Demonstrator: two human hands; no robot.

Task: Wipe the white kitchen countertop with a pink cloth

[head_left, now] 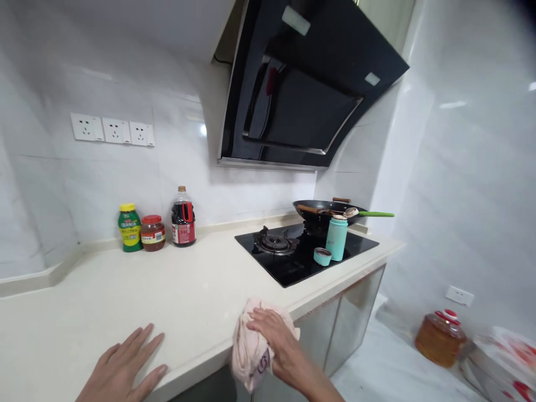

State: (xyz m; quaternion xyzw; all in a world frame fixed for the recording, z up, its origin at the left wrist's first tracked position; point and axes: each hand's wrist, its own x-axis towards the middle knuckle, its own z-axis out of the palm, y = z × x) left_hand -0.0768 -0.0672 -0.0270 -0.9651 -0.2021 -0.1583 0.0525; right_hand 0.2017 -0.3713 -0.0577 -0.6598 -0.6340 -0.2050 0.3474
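Note:
A pale pink cloth (248, 357) is bunched at the front edge of the counter, part of it hanging over the side with a purple mark showing. On top of it lies my right hand (276, 338), fingers bent and gripping the fabric. My left hand (125, 368) rests palm down on the cream countertop (176, 296), fingers spread, with nothing in it. Beyond the cloth, a black gas hob (288, 271) is set into the counter. A turquoise bottle (336, 240) stands upright on the hob, its small turquoise cup (322, 257) beside it.
A wok (310, 207) with utensils sits on the far burner, a green handle (377, 214) sticking out right. Along the wall stand a green bottle (129, 229), a red-lidded jar (153, 234) and a dark sauce bottle (183, 220). Above hangs a range hood (310, 106). An oil jug (440, 338) is on the floor.

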